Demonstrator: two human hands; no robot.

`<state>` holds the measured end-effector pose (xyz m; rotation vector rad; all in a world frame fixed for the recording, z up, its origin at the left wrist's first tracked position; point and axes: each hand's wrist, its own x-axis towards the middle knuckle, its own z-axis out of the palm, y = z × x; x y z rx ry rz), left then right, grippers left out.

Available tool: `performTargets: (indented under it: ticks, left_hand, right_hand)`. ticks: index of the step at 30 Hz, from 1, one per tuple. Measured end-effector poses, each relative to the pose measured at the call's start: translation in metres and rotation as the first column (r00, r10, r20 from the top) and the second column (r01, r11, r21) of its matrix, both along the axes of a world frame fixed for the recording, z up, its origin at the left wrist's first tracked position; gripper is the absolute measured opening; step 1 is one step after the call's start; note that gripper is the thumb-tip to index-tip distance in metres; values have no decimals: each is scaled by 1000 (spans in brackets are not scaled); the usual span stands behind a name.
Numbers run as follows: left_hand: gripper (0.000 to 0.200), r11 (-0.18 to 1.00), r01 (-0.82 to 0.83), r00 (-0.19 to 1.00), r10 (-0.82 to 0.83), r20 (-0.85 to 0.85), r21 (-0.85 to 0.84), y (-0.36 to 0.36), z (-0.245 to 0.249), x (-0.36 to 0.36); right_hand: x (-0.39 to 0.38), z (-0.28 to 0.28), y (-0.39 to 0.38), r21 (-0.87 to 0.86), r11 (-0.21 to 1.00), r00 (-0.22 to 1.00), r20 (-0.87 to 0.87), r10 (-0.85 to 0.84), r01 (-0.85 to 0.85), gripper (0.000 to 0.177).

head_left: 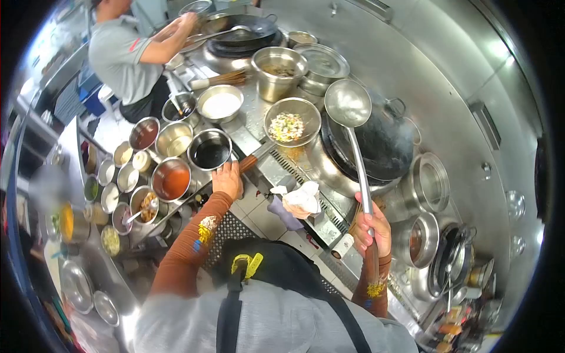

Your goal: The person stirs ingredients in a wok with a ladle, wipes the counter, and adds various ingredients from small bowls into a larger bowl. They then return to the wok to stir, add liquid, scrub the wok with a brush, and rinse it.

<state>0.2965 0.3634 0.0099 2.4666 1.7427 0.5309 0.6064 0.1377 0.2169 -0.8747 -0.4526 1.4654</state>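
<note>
My right hand (pixel 372 229) is shut on the long handle of a steel ladle (pixel 348 103), whose bowl hangs over the rim of a black wok (pixel 382 147). My left hand (pixel 228 179) grips a wooden handle (pixel 248 163) leading toward a perforated steel strainer (pixel 292 122) filled with chopped mixed vegetables, which sits just left of the wok. Both forearms wear brown sleeves with yellow patterns.
Steel bowls of sauces and seasonings (pixel 171 179) crowd the counter at left. A white rag (pixel 302 197) lies on the stove edge. Steel pots (pixel 278 72) stand behind the strainer. Another person in a grey shirt (pixel 120 56) works a second wok (pixel 244 29) at the far end.
</note>
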Motion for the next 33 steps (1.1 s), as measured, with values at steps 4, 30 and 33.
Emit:
performTargets:
  ticks: [4, 30, 33]
  left_hand:
    - [50, 906, 6, 998, -31, -52, -423, 31, 1, 12]
    - [47, 337, 757, 416, 412, 811, -559, 14, 188, 50]
    - [39, 288, 775, 462, 349, 816, -562, 33, 182, 105]
  right_hand:
    - [11, 1, -11, 12, 993, 993, -16, -113, 114, 48]
    - [97, -58, 27, -53, 875, 855, 251, -454, 481, 10]
    - [107, -64, 38, -20, 882, 806, 417, -420, 470, 14]
